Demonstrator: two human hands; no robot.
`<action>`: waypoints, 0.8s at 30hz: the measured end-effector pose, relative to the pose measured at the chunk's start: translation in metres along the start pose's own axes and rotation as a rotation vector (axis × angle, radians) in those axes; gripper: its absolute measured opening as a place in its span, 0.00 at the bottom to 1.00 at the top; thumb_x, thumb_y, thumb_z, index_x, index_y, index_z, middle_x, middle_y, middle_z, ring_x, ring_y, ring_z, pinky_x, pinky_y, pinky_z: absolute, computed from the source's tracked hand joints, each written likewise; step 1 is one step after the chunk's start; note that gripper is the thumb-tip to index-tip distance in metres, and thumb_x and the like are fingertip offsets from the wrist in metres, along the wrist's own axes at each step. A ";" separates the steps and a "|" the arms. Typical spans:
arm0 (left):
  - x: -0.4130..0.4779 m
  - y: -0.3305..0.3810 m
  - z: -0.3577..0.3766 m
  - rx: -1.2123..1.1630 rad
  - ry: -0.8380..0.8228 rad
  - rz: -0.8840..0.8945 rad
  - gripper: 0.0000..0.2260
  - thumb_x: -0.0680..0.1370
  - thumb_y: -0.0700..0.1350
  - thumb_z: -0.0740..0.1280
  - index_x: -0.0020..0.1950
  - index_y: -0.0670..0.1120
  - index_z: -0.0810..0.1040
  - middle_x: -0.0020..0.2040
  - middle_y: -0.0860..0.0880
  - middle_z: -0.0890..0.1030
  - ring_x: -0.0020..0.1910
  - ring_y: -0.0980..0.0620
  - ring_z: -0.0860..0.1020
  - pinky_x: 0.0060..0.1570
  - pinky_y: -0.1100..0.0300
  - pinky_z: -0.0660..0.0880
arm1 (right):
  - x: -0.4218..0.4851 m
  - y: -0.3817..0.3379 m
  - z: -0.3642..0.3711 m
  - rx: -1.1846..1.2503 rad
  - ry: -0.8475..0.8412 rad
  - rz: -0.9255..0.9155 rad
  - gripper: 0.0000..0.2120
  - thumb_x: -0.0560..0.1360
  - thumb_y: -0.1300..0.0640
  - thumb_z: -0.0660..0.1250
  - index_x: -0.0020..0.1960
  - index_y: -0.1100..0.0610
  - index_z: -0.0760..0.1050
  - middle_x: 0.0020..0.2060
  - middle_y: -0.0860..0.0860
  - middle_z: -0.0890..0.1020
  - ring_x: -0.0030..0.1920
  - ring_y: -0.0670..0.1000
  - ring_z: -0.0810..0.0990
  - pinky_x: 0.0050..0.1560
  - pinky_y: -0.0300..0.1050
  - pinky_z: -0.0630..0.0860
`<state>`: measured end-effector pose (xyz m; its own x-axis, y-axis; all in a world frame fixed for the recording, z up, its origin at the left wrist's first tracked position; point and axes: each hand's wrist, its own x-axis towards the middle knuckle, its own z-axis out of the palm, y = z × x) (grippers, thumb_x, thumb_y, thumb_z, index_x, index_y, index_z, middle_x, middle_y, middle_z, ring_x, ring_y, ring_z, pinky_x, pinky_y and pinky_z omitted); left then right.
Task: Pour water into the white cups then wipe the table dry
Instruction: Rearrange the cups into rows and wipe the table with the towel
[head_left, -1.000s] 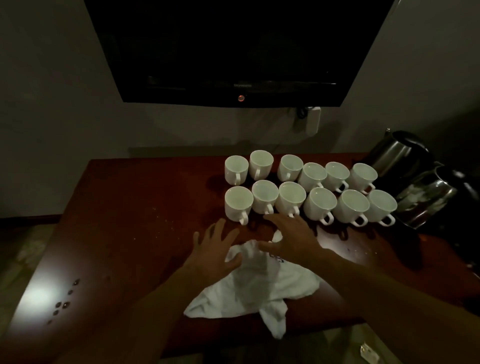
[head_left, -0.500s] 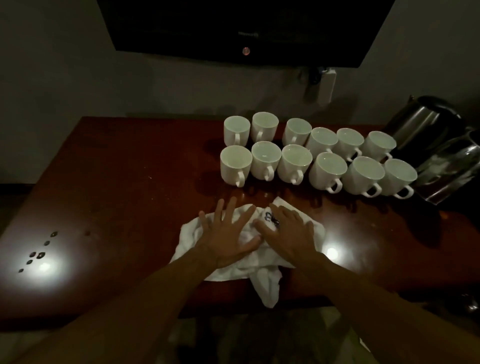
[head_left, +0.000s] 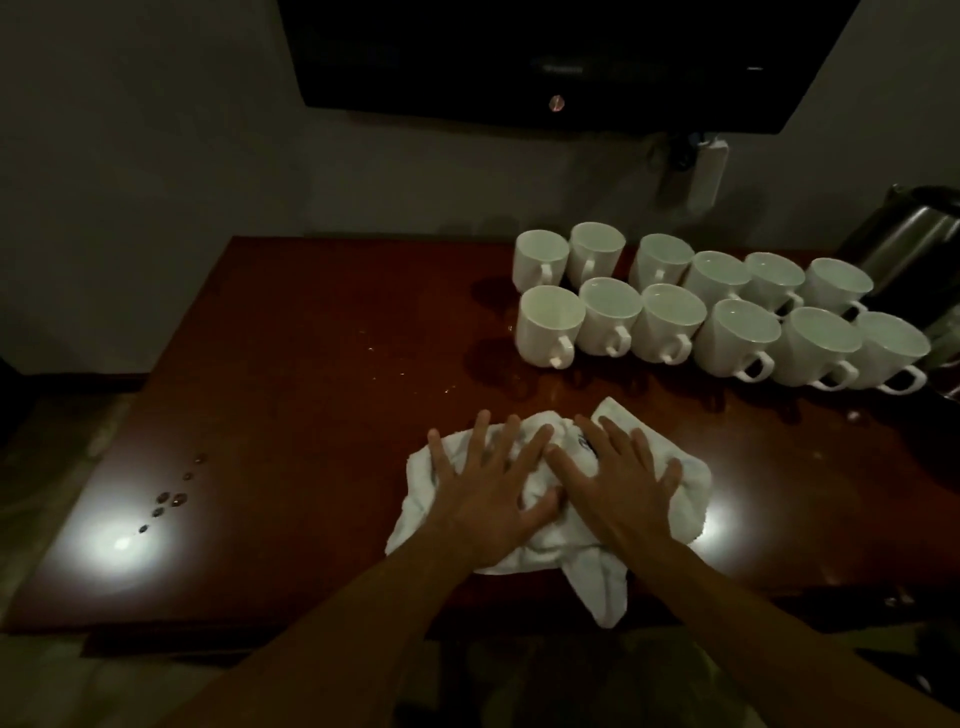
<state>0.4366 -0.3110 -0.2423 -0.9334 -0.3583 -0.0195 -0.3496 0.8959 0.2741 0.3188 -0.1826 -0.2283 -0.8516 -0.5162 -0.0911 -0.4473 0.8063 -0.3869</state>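
**Both hands flat, palms down, side by side**

The left hand (head_left: 488, 499) lies palm down, its fingers straight and spread wide, thumb angled toward the other hand. The right hand (head_left: 618, 483) sits just beside it, also palm down with fingers straight and fanned, its thumb close to the left index finger. The bare left forearm (head_left: 337, 639) comes in from the lower left and the right forearm (head_left: 779, 623) from the lower right, converging toward the hands.
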 end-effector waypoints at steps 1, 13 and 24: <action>-0.006 -0.010 -0.002 0.003 0.002 -0.003 0.31 0.76 0.73 0.38 0.75 0.68 0.30 0.82 0.54 0.40 0.79 0.46 0.34 0.65 0.27 0.29 | -0.004 -0.010 0.006 -0.003 0.017 -0.005 0.39 0.68 0.22 0.43 0.76 0.34 0.53 0.78 0.42 0.59 0.79 0.52 0.49 0.73 0.70 0.39; -0.052 -0.143 -0.034 0.067 0.024 -0.025 0.32 0.71 0.77 0.32 0.74 0.71 0.30 0.82 0.52 0.39 0.78 0.45 0.33 0.66 0.25 0.33 | -0.031 -0.145 0.066 -0.090 0.076 0.029 0.35 0.74 0.25 0.48 0.78 0.38 0.53 0.79 0.45 0.56 0.80 0.55 0.46 0.72 0.74 0.41; 0.012 -0.200 -0.038 0.095 0.133 0.086 0.31 0.74 0.78 0.44 0.75 0.74 0.41 0.82 0.48 0.50 0.80 0.45 0.40 0.66 0.24 0.35 | 0.013 -0.187 0.079 -0.027 0.135 0.158 0.33 0.76 0.29 0.47 0.77 0.41 0.59 0.79 0.44 0.57 0.80 0.53 0.45 0.71 0.73 0.37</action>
<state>0.4985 -0.5048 -0.2610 -0.9435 -0.3052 0.1293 -0.2809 0.9433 0.1767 0.4130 -0.3625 -0.2292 -0.9398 -0.3409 -0.0242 -0.3111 0.8827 -0.3523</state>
